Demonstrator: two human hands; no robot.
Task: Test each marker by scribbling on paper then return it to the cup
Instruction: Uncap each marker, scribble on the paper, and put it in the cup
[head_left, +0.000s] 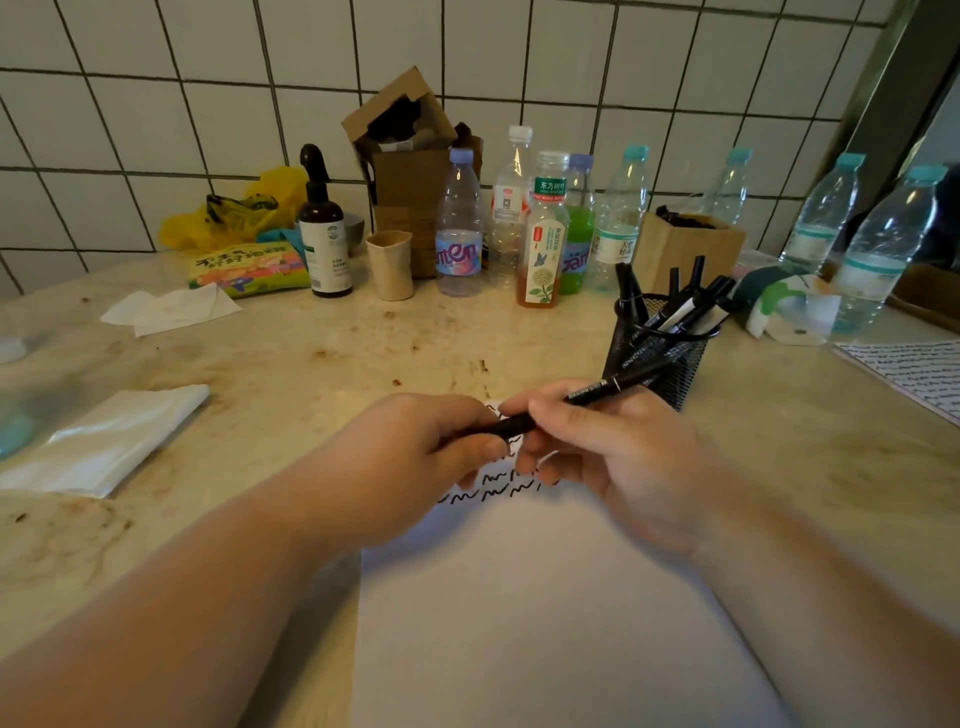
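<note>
Two hands, left and right, each gripping one black marker above scribbled paper. More markers upright in mesh cup just beyond.

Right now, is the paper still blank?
No, the paper already carries black squiggly lines near its top edge, just under both hands.

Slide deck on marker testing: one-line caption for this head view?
Both hands, left hand and right hand, hold a black marker over scribbled paper beside the mesh cup.
</note>
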